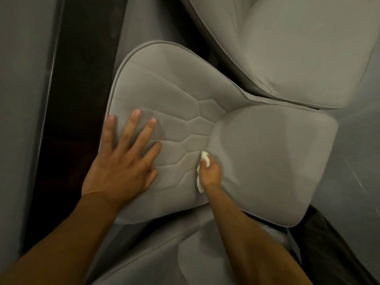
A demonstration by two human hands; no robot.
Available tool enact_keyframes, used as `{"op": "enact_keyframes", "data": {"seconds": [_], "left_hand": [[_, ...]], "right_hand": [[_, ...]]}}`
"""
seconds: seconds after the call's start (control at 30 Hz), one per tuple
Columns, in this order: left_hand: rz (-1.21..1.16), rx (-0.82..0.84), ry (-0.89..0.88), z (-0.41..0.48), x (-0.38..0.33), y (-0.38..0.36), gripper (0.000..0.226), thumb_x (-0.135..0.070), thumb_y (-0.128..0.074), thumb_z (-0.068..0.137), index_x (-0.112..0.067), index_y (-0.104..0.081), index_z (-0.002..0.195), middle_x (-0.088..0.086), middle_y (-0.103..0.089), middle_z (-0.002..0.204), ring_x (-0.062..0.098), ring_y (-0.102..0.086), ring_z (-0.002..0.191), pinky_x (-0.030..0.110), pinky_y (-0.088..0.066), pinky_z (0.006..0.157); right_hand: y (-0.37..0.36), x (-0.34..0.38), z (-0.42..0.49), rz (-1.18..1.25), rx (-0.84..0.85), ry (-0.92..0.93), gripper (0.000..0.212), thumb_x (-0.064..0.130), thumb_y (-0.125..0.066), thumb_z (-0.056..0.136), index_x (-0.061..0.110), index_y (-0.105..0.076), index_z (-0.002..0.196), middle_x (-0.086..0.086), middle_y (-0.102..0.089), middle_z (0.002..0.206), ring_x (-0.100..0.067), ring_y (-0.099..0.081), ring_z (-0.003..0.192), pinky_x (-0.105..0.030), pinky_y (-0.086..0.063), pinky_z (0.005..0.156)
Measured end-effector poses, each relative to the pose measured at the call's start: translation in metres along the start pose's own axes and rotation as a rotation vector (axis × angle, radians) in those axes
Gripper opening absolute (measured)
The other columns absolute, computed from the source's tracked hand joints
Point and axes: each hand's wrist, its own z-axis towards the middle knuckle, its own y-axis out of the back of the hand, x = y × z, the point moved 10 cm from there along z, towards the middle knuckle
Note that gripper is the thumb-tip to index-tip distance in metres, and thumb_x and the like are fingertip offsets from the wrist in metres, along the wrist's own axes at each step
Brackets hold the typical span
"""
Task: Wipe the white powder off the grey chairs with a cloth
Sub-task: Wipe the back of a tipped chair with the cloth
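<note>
Looked down on a grey chair (pixel 267 161): smooth seat at the right, quilted back (pixel 164 89) stitched in hexagons at the left. Bore a left hand (pixel 123 165) laid flat on the quilted back, fingers (pixel 131 128) spread. Bore a white cloth (pixel 205 159) as well, pressed into the crease between back and seat and pinched in the right hand (pixel 210 173). Stood just beside a second grey chair (pixel 298 48) at the upper right and a third grey chair (pixel 164 254) at the bottom edge. Rested on a grey floor (pixel 357 157).

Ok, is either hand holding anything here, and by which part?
The right hand grips a white cloth bunched in its curled fingers, with its ends showing on either side. The left hand holds nothing; it rests flat on the grey chair.
</note>
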Motion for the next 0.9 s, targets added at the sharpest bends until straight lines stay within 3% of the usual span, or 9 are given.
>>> {"op": "enact_keyframes", "data": {"seconds": [0.1, 0.2, 0.3, 0.4, 0.5, 0.6, 0.7, 0.8, 0.9], "left_hand": [[0.004, -0.048, 0.006, -0.002, -0.001, 0.003, 0.060, -0.047, -0.050, 0.089, -0.014, -0.063, 0.137, 0.023, -0.026, 0.164, 0.046, -0.004, 0.154, 0.070, 0.004, 0.119], [-0.004, -0.061, 0.004, -0.001, 0.000, 0.005, 0.059, -0.047, -0.051, 0.089, -0.014, -0.063, 0.137, 0.023, -0.027, 0.163, 0.047, -0.006, 0.154, 0.069, 0.005, 0.119], [0.011, -0.056, 0.000, -0.001, 0.000, 0.003, 0.061, -0.048, -0.049, 0.090, -0.014, -0.062, 0.138, 0.023, -0.025, 0.164, 0.047, -0.003, 0.154, 0.069, 0.007, 0.119], [0.013, -0.037, 0.009, -0.003, 0.000, 0.002, 0.061, -0.048, -0.048, 0.089, -0.015, -0.062, 0.138, 0.023, -0.024, 0.164, 0.047, -0.003, 0.154, 0.069, 0.006, 0.119], [0.032, -0.030, 0.001, -0.003, -0.001, 0.002, 0.061, -0.050, -0.046, 0.090, -0.017, -0.062, 0.139, 0.022, -0.023, 0.165, 0.047, -0.001, 0.154, 0.068, 0.007, 0.119], [0.070, -0.010, -0.003, -0.003, -0.002, 0.000, 0.059, -0.049, -0.043, 0.093, -0.020, -0.059, 0.142, 0.021, -0.018, 0.166, 0.047, 0.003, 0.154, 0.068, 0.008, 0.119], [0.071, -0.011, 0.004, -0.004, -0.001, -0.001, 0.056, -0.048, -0.045, 0.095, -0.020, -0.060, 0.141, 0.021, -0.016, 0.167, 0.047, 0.005, 0.154, 0.069, 0.008, 0.119], [0.045, -0.033, 0.004, -0.003, 0.000, 0.000, 0.057, -0.047, -0.044, 0.094, -0.018, -0.062, 0.139, 0.022, -0.019, 0.166, 0.047, 0.002, 0.154, 0.068, 0.007, 0.119], [0.056, -0.027, 0.003, -0.003, 0.000, -0.001, 0.054, -0.045, -0.044, 0.096, -0.019, -0.060, 0.141, 0.021, -0.018, 0.166, 0.048, 0.002, 0.154, 0.068, 0.008, 0.119]], "right_hand": [[-0.010, -0.030, 0.022, 0.006, 0.043, -0.240, 0.033, 0.014, -0.052, 0.096, 0.003, -0.063, 0.125, -0.019, -0.065, 0.123, -0.036, -0.061, 0.115, -0.037, -0.048, 0.097], [-0.026, -0.019, 0.021, 0.009, 0.133, -0.157, 0.040, 0.012, -0.048, 0.097, 0.013, -0.061, 0.135, -0.011, -0.064, 0.129, -0.029, -0.060, 0.117, -0.035, -0.045, 0.106], [-0.023, 0.009, -0.004, 0.316, 0.155, -0.077, 0.037, 0.014, -0.053, 0.093, 0.020, -0.067, 0.128, 0.001, -0.068, 0.126, -0.014, -0.064, 0.116, -0.035, -0.049, 0.106], [0.000, 0.039, -0.019, 0.475, 0.098, 0.004, 0.037, 0.005, -0.051, 0.097, 0.015, -0.065, 0.130, 0.004, -0.065, 0.128, -0.012, -0.061, 0.119, -0.030, -0.047, 0.106], [0.017, 0.071, -0.022, 0.384, -0.030, 0.194, 0.040, 0.008, -0.050, 0.101, 0.014, -0.055, 0.140, 0.004, -0.056, 0.134, -0.009, -0.053, 0.125, -0.022, -0.040, 0.110], [-0.007, 0.094, -0.035, 0.215, 0.040, 0.403, 0.043, 0.024, -0.049, 0.103, 0.016, -0.050, 0.145, 0.007, -0.053, 0.137, -0.001, -0.050, 0.128, -0.018, -0.037, 0.111], [-0.015, 0.070, -0.017, 0.147, 0.034, 0.236, 0.041, 0.015, -0.045, 0.103, 0.009, -0.051, 0.144, -0.008, -0.057, 0.140, -0.018, -0.053, 0.130, -0.017, -0.035, 0.107], [-0.006, 0.040, 0.013, -0.012, 0.030, 0.007, 0.042, 0.014, -0.045, 0.102, 0.009, -0.052, 0.143, -0.017, -0.059, 0.136, -0.033, -0.055, 0.126, -0.030, -0.040, 0.106], [0.006, 0.074, 0.004, 0.012, -0.043, 0.181, 0.043, 0.022, -0.043, 0.105, 0.014, -0.047, 0.147, -0.010, -0.053, 0.144, -0.022, -0.050, 0.132, -0.032, -0.036, 0.114]]}}
